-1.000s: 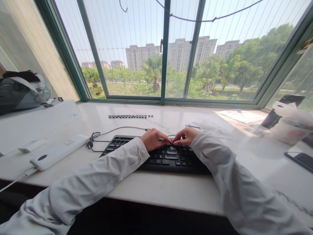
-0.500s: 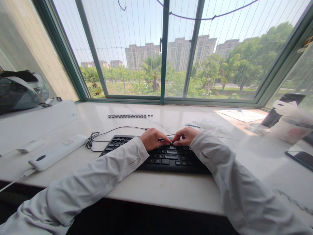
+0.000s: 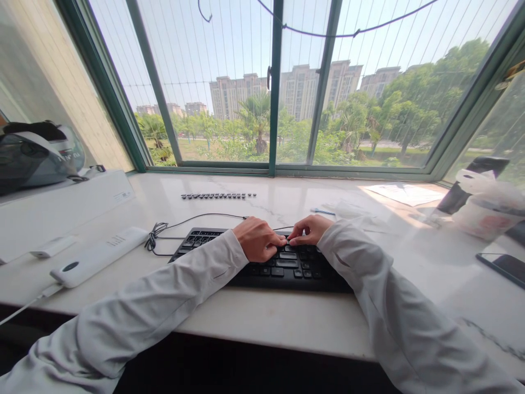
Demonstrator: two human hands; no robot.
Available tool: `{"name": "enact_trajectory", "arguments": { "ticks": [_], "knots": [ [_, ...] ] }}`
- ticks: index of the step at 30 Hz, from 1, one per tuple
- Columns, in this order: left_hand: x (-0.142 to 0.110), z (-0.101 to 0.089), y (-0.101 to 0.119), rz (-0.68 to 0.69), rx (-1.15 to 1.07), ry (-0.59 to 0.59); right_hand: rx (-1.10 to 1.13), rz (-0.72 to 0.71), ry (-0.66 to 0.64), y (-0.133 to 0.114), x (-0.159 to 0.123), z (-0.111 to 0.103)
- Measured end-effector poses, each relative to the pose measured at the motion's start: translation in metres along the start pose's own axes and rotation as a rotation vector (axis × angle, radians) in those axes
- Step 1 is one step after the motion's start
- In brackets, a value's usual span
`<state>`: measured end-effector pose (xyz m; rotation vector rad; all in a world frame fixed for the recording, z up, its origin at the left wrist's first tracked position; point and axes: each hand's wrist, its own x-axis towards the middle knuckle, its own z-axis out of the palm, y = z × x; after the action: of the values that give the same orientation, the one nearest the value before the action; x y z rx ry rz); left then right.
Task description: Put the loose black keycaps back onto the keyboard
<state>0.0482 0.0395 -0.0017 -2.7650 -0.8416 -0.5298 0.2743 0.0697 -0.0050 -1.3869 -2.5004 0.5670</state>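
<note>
A black keyboard [image 3: 283, 269] lies on the white marble sill in front of me. My left hand [image 3: 259, 239] rests on its upper rows with the fingers curled down onto the keys. My right hand [image 3: 310, 230] is beside it, thumb and forefinger pinched on a small keycap [image 3: 288, 239] where the two hands meet. The keycap itself is mostly hidden by the fingertips. Both arms wear white sleeves. The keyboard's cable [image 3: 180, 223] runs off to the left in a small coil.
A row of several loose dark keycaps [image 3: 219, 195] lies farther back near the window. A white power bank [image 3: 98, 256] and small white adapter [image 3: 53, 246] lie at left, a helmet [image 3: 36, 156] behind them. At right are papers [image 3: 406, 194], a plastic bag [image 3: 488, 205] and a phone [image 3: 502, 268].
My left hand has slid slightly toward me and to the right, its fingers curling tighter over the keys. My right hand has barely moved.
</note>
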Motion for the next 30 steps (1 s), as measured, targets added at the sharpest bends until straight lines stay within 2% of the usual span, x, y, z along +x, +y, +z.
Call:
{"name": "enact_trajectory", "arguments": {
  "ticks": [4,11,18,21,24,28,30],
  "knots": [
    [0.001,0.000,0.004,0.047,-0.008,-0.019,0.006,0.071,0.051,0.002,0.002,0.004],
    [0.001,0.000,0.005,0.086,0.062,-0.002,0.057,0.157,-0.006,0.006,0.010,0.009],
    [0.002,0.003,0.009,0.051,0.060,-0.033,0.006,0.185,0.005,-0.002,0.008,0.008],
    [0.002,0.004,0.005,-0.017,-0.012,-0.018,-0.006,0.173,0.017,-0.005,0.005,0.006],
    [0.003,0.003,-0.003,-0.133,-0.076,0.072,0.014,0.123,0.076,-0.005,0.002,0.003],
    [0.003,-0.004,-0.012,-0.300,-0.010,0.226,0.046,0.078,0.252,-0.010,0.001,0.001],
    [0.003,-0.008,-0.015,-0.339,0.057,0.215,0.027,0.086,0.231,-0.014,0.002,0.003]
  ]
}}
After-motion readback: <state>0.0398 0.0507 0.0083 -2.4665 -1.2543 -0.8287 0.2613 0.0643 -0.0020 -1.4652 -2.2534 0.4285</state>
